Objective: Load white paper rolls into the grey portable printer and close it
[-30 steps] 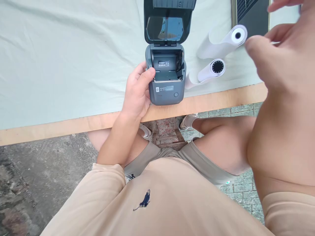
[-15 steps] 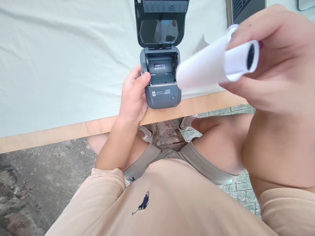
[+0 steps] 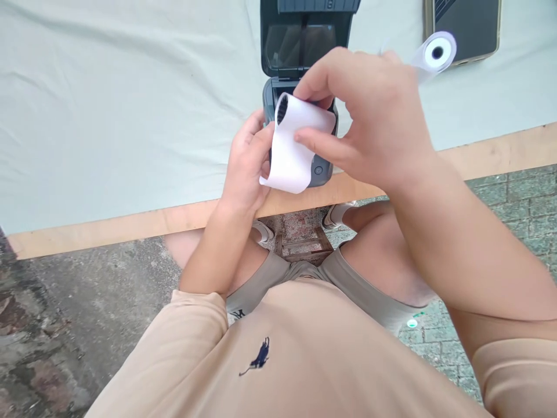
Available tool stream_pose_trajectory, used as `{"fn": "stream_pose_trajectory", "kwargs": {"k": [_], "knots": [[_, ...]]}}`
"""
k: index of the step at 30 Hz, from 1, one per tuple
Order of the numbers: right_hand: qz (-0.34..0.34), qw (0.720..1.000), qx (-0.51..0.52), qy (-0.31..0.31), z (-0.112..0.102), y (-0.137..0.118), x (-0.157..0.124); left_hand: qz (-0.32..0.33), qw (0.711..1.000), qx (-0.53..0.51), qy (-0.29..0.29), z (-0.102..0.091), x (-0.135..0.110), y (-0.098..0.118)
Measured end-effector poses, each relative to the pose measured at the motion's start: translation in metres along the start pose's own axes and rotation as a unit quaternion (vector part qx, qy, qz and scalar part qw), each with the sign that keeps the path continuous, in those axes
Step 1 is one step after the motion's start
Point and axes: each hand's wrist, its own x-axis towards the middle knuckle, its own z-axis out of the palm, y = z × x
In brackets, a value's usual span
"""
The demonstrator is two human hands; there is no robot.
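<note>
Head view: power symbol [image 3: 318,170] on printer [image 3: 324,175], NY [image 3: 237,314] on shorts [image 3: 259,284]

A round power symbol [image 3: 318,170] stands at the near right of the dark blue-grey plastic device [image 3: 326,161]. Interlocked dark letters, apparently NY [image 3: 237,314], mark the grey-beige cloth shorts' [image 3: 257,283] left leg; the device's far lid marking [image 3: 330,5] is too small to read.
</note>
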Motion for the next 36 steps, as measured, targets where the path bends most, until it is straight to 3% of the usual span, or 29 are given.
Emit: {"fn": "stream_pose_trajectory", "kwargs": {"k": [6,14,21,26,31,34,36], "knots": [[0.025,0.998,-0.038,-0.04,-0.007,-0.006,0.006,0.004,0.999,-0.039,-0.022,-0.003,0.003,-0.006],[0.036,0.997,-0.045,-0.041,-0.02,-0.006,0.008,-0.004,0.999,-0.041,-0.024,-0.006,0.004,-0.007],[0.019,0.993,-0.092,-0.07,-0.008,-0.002,0.008,-0.002,0.999,-0.037,-0.011,-0.002,0.001,-0.005],[-0.036,0.998,-0.057,0.003,-0.005,0.003,-0.001,0.006,0.999,-0.035,-0.02,-0.002,0.0,-0.003],[-0.115,0.993,-0.02,-0.001,0.001,0.014,-0.018,0.022,0.999,0.016,-0.032,-0.004,-0.002,-0.004],[-0.128,0.988,0.041,0.079,-0.001,0.02,-0.017,0.032,0.998,0.038,-0.03,-0.005,-0.001,-0.007],[-0.088,0.984,0.077,0.138,-0.005,0.023,-0.011,0.03,0.998,0.048,-0.026,-0.005,-0.001,-0.008]]}}
